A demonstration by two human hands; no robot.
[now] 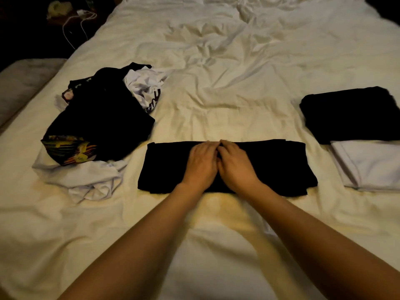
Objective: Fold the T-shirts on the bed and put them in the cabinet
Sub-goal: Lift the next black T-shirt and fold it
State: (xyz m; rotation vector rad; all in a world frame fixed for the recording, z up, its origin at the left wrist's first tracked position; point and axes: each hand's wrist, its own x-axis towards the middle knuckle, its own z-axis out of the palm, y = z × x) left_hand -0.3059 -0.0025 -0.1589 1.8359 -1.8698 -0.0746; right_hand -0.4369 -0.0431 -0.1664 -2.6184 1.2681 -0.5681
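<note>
A black T-shirt (279, 165), folded into a long flat band, lies across the bed in front of me. My left hand (201, 163) and my right hand (236, 164) rest side by side on its middle, palms down, fingertips at its far edge. To the left sits a loose heap of unfolded T-shirts (101, 118), black, white and one with a coloured print. On the right lie a folded black T-shirt (350, 115) and, nearer to me, a folded white T-shirt (368, 165). The cabinet is out of view.
The bed (227, 72) is covered with a rumpled white sheet. A white cable (71, 29) and small items lie on a dark surface past the bed's far left corner. A grey padded bench (19, 87) runs along the left side.
</note>
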